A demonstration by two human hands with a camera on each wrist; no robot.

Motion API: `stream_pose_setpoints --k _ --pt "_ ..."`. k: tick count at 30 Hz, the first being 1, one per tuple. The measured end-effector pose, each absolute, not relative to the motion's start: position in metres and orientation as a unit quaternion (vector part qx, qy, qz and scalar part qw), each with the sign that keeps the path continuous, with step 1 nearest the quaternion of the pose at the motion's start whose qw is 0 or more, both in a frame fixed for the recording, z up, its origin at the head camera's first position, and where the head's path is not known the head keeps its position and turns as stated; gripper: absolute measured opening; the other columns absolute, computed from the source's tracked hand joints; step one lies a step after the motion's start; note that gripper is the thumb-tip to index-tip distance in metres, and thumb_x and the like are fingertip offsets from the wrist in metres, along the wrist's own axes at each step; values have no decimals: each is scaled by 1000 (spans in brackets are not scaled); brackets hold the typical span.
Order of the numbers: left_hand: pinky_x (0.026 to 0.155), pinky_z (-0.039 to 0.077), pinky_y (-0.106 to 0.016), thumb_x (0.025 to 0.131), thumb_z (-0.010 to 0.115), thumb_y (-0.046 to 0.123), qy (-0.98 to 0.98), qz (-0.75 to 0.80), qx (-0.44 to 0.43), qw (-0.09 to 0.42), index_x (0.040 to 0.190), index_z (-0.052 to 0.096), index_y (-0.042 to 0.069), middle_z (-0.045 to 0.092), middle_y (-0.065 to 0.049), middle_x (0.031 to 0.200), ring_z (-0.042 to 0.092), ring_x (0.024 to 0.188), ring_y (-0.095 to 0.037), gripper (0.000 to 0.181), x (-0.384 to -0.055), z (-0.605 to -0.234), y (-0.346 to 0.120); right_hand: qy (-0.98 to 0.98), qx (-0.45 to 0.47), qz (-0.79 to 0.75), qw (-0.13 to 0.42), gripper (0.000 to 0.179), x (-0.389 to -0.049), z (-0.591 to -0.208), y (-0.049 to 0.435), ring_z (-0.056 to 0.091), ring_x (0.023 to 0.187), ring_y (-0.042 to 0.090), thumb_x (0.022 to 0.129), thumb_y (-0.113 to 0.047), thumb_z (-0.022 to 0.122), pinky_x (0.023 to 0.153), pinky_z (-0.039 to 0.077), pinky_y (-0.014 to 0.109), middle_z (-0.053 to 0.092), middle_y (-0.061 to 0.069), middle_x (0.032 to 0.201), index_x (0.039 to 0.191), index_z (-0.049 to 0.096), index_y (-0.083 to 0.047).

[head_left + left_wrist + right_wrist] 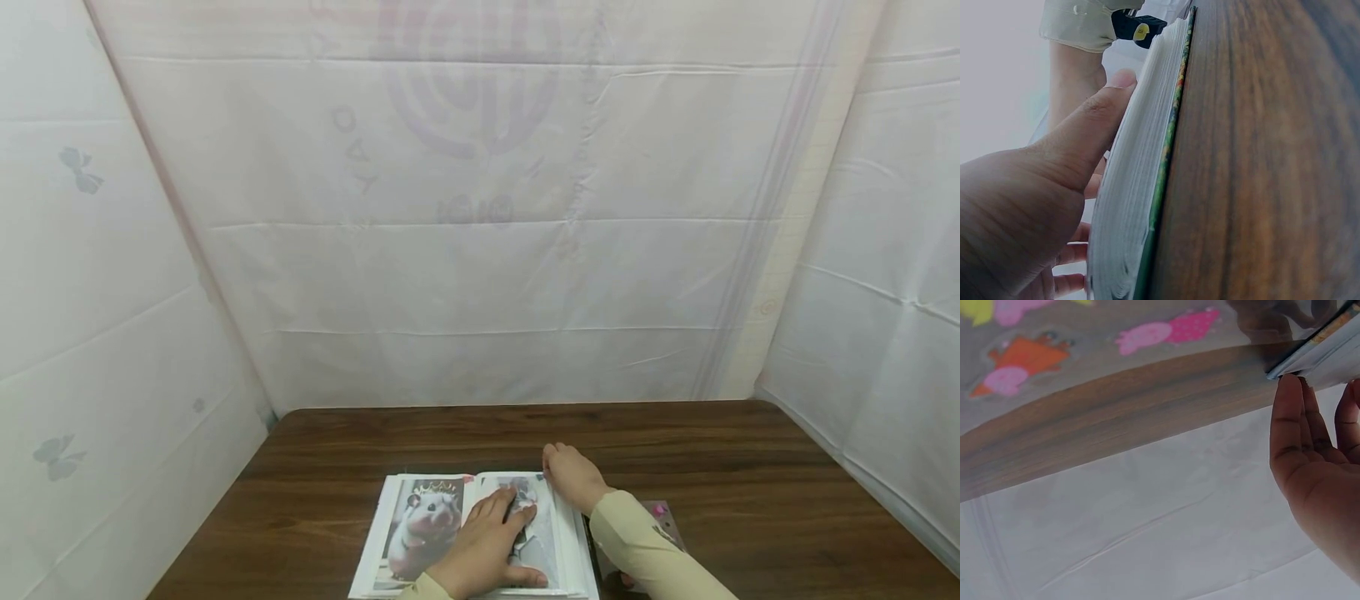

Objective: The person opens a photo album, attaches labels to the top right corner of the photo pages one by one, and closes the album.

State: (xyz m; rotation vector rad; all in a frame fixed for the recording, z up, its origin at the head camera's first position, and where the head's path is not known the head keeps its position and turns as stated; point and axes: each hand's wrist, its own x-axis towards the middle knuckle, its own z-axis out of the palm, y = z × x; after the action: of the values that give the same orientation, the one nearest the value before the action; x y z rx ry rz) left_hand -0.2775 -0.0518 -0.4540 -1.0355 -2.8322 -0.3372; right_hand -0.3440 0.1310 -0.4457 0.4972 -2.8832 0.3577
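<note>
Book (420, 533), left hand (487, 542) spread on pages (1141, 131), right hand (573, 477) at corner (1300, 360), grip unclear, left-wrist view alone showing green cover (1159, 187)

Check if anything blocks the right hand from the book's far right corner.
Nothing visible does: the right hand is at that corner of the book. The left hand lies on the right page, away from it.
</note>
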Motion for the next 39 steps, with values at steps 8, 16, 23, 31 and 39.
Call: stream_pose_setpoints --k 8,16,23,31,39 --pt "99 35 -48 66 48 76 -932 -108 -340 60 134 43 23 37 -15 139 37 127 -31 86 -278 -456 -52 -973 160 143 88 10 -343 -445 133 47 71 13 86 -11 58 61 42 27 51 -1 76 78 50 -11" --pt "100 34 -49 66 48 76 -933 -114 -339 39 135 41 24 34 -14 140 35 128 -31 86 -278 -455 -53 -969 153 170 89 13 -340 -441 136 41 65 11 86 -8 56 55 36 23 48 -1 73 76 49 -11" --pt "99 35 -51 67 49 74 -932 -120 -340 29 135 41 23 35 -15 140 35 128 -32 85 -278 -454 -53 -974 139 164 75 10 -341 -438 141 42 61 10 87 -12 56 52 37 23 49 0 75 79 50 -12" --pt "98 35 -51 68 48 73 -932 -115 -343 29 135 41 23 35 -15 140 35 128 -33 84 -278 -453 -54 -967 149 201 53 6 -332 -432 150 45 62 8 90 -17 52 52 39 22 52 0 81 91 54 -12" --pt "101 32 -52 68 46 74 -932 -126 -339 9 136 39 24 32 -15 142 32 130 -33 85 -280 -456 -54 -962 173 209 41 20 -310 -427 159 57 82 14 89 -20 54 69 50 30 58 3 98 105 56 -9"
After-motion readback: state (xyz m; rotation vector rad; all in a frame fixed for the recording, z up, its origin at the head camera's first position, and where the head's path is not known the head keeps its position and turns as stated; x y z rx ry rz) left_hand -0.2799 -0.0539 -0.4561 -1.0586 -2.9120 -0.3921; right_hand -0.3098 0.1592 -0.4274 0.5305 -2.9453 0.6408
